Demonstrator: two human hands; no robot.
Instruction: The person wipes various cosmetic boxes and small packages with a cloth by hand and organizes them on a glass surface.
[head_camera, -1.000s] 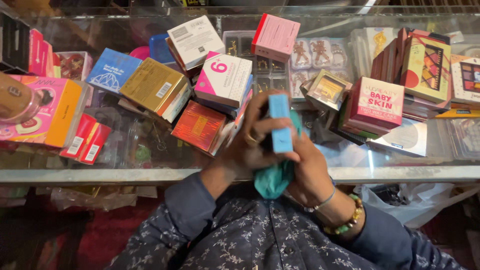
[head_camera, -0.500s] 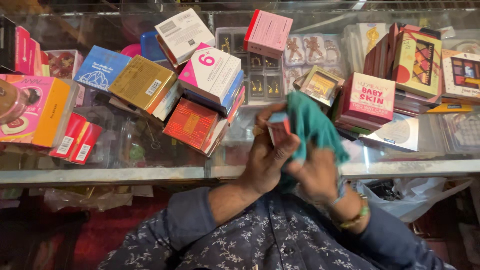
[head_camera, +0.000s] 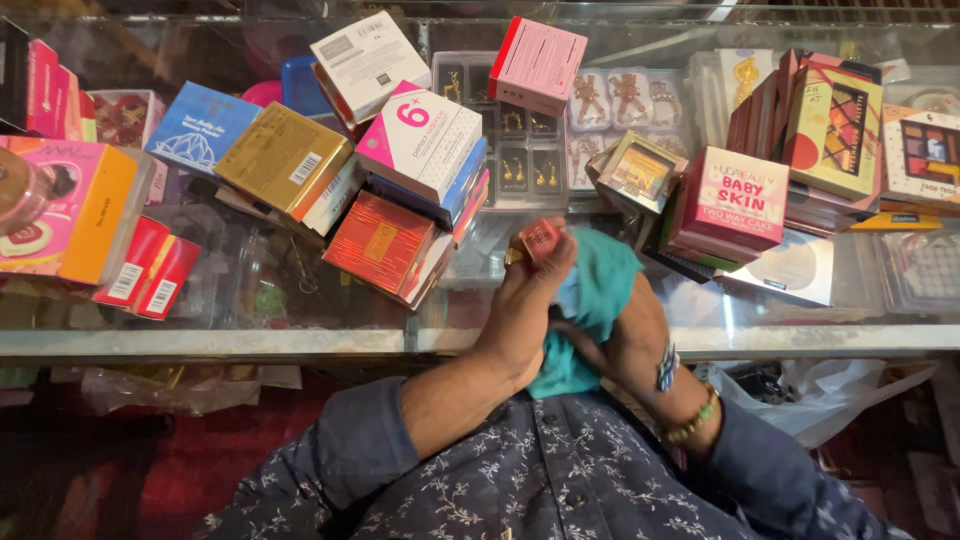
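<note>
Head view: one small reddish cardboard box (head_camera: 541, 240) sits pinched in the left hand (head_camera: 525, 305), fingers (head_camera: 552, 268) curled shut around it. One teal cloth (head_camera: 590, 300) is bunched against it by the right hand (head_camera: 630, 335), gripping closed. Both hover above the glass bench (head_camera: 250, 340); a dozen-odd boxes crowd from 9 to 3 o'clock.
</note>
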